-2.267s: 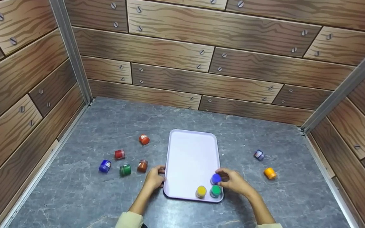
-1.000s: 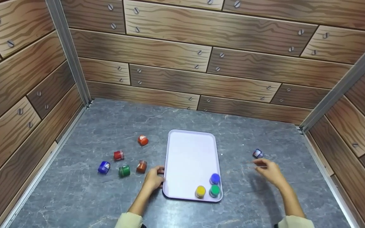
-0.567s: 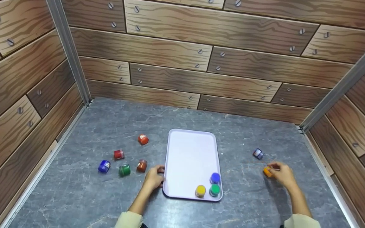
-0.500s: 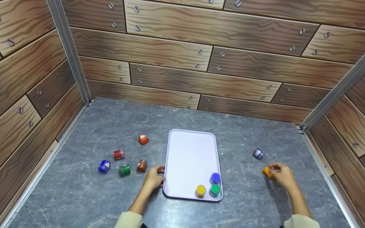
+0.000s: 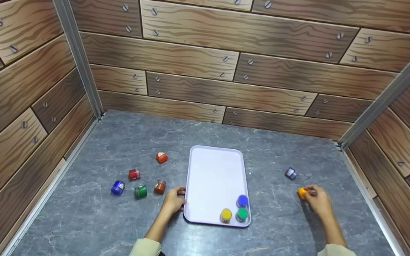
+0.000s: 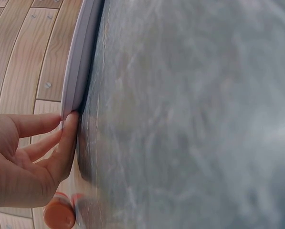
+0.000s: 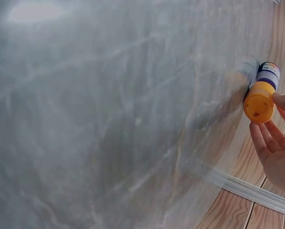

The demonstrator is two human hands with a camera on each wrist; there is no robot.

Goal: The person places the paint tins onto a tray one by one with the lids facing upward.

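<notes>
My left hand (image 5: 173, 200) is at the left edge of a pale lilac tray (image 5: 215, 177), its fingertips pinching the rim (image 6: 78, 62). Over to the right, my right hand (image 5: 319, 201) holds a small orange paint jar (image 5: 301, 193) between thumb and fingers. That jar lies on its side on the table, its orange base or lid (image 7: 258, 106) facing the right wrist camera. Upright in the tray's near right corner stand a yellow-topped jar (image 5: 226, 215), a green-topped jar (image 5: 241, 214) and a blue-topped jar (image 5: 242, 201).
A dark blue jar (image 5: 290, 173) lies beyond my right hand. Left of the tray lie an orange-red jar (image 5: 161, 157), a red jar (image 5: 134, 174), a blue jar (image 5: 117, 187), a green jar (image 5: 140, 191) and a brown jar (image 5: 160, 186). Wood-patterned walls (image 5: 190, 81) enclose the grey table (image 5: 262, 149).
My right hand has let go of the blue-topped jar in the tray, moved right and taken hold of the orange paint jar. The left hand has stayed at the tray.
</notes>
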